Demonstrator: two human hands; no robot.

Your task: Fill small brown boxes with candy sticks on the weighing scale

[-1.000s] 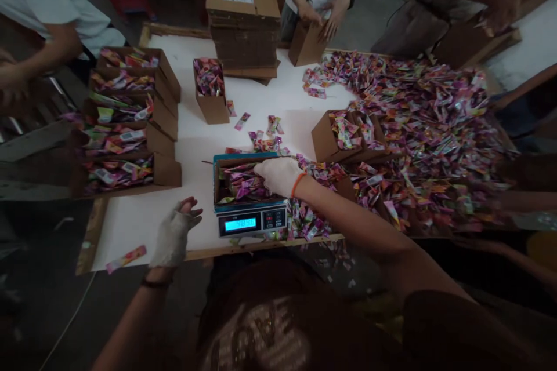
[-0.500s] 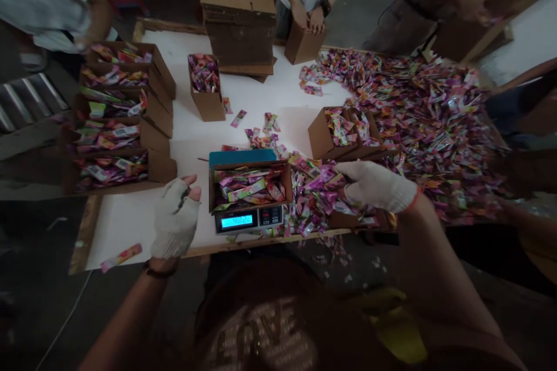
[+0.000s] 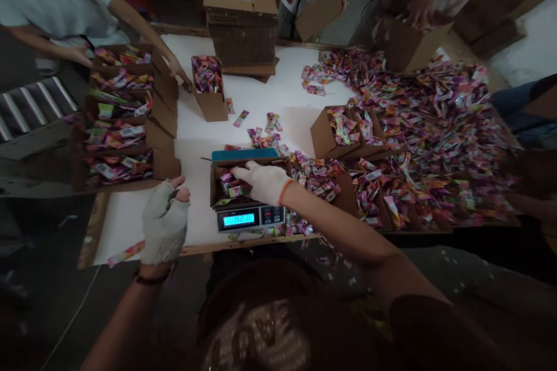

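Observation:
A cardboard box (image 3: 213,186) of wrapped sweets rests on a digital scale (image 3: 256,218) with a lit blue display. My right hand (image 3: 263,182), in a white glove with an orange cuff, reaches over this box, its fingertips down at the sweets; whether it grips any is hidden. To the left of the scale, my left hand (image 3: 164,220) hovers over the table edge in a white glove with bare fingertips. Its fingers are curled together, and what they hold, if anything, cannot be made out. Loose sweets (image 3: 311,171) lie right of the scale.
Several filled boxes (image 3: 163,122) stand in a row at left, where a person's hand (image 3: 176,71) reaches toward another filled box (image 3: 209,98). Stacked cardboard (image 3: 241,40) stands at the back. A large sweet pile (image 3: 435,122) covers the right side. People across the table handle boxes.
My right hand has moved left from the loose sweets to the box on the scale. The person at left has stretched an arm over the table. A box at back right is now over the pile.

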